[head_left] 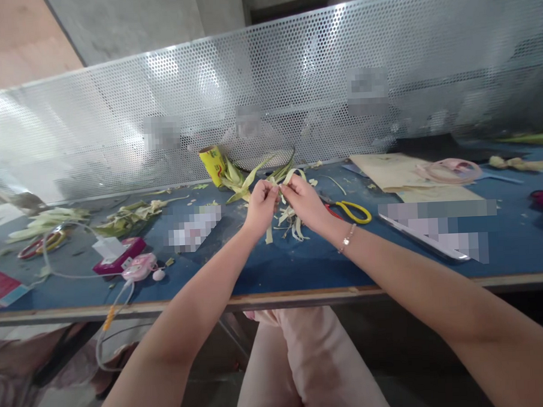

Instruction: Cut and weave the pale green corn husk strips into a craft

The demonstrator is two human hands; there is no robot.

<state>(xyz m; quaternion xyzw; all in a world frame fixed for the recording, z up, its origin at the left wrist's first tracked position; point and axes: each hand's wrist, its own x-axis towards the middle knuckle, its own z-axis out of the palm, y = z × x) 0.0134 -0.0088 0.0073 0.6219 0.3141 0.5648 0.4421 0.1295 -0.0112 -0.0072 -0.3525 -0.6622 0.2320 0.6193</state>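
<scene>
My left hand (262,205) and my right hand (299,196) meet over the middle of the blue table, fingers pinched close together. Between them runs a pale green plant strip (289,176), which looks like husk or leaf; its ends stick out above and below my fingers. Cut pale strips (295,226) lie under my hands. Just right of my right wrist rest scissors with yellow and red handles (355,212). Behind my left hand, long green leaves (239,184) spread from a yellow printed can (212,165) that leans over. My fingertips partly hide the strip.
A perforated metal screen (270,77) stands along the table's back edge. Left are a purple tissue pack (121,258), a pink case with a cord (139,267), more scissors (43,243) and leaf piles (128,219). Right lie a phone-like slab (426,239), beige sheets (387,171) and pink tape (450,170).
</scene>
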